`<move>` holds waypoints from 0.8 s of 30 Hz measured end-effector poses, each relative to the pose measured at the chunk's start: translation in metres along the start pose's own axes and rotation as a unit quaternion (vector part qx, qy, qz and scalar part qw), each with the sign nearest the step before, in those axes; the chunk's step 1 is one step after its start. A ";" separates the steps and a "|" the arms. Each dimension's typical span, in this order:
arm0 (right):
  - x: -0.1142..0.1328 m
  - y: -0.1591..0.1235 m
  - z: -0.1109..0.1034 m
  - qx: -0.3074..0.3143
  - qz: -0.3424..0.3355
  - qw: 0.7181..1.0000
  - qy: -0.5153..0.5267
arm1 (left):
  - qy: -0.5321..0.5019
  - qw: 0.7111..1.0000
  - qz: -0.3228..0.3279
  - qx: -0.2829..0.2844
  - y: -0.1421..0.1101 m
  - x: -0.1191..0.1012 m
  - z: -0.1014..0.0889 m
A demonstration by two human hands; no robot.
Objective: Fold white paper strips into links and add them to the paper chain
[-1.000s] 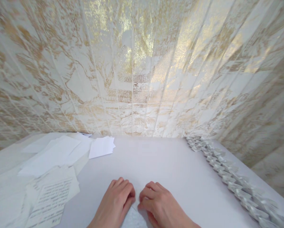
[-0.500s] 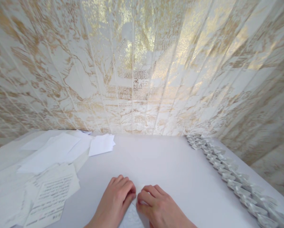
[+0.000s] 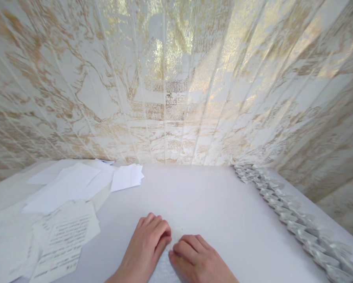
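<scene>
At the bottom middle of the head view, a thin white piece of paper (image 3: 164,268) lies on the table between my hands, partly covered by them. My left hand (image 3: 149,239) has its fingers curled, with thumb and forefinger pinched on the paper's left side. Close to its right, my right hand (image 3: 194,253) is also curled, pinching the paper's other side near the same spot. A pale tip of the paper shows above and between the fingertips. Fine detail of any fold is hidden by the fingers.
White sheets (image 3: 67,179) and printed paper (image 3: 63,243) overlap on the left of the white table (image 3: 188,196). A small paper stack (image 3: 127,177) sits near the back edge. Rows of folded paper pieces (image 3: 297,226) run down the right. A gold-patterned wall (image 3: 170,98) rises behind.
My right hand has shifted slightly down, and my left fingers slightly up and right. More of the pale paper tip shows between them. The view has tilted a little.
</scene>
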State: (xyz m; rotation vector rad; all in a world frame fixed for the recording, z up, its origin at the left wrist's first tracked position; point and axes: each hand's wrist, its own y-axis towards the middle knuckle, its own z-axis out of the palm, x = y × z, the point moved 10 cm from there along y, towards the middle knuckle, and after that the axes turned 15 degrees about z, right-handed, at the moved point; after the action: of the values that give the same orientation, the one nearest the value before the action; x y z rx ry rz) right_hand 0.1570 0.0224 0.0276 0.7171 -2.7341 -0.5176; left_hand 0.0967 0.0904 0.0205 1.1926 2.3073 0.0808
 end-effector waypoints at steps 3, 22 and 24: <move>0.001 0.002 -0.005 -0.014 0.001 1.000 0.006 | -0.007 1.000 -0.009 -0.004 -0.002 0.001 0.000; 0.003 0.003 -0.004 -0.059 -0.001 0.998 -0.034 | 0.092 0.988 0.118 -0.040 -0.028 -0.015 -0.009; 0.004 0.003 -0.005 -0.072 -0.006 0.997 -0.035 | 0.173 0.969 0.175 -0.025 -0.040 -0.028 0.002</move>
State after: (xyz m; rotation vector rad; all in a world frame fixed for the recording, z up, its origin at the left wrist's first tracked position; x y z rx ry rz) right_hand 0.1540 0.0214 0.0344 0.6920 -2.7226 -0.7457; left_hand 0.0813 0.0444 0.0189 1.6569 2.3307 0.5095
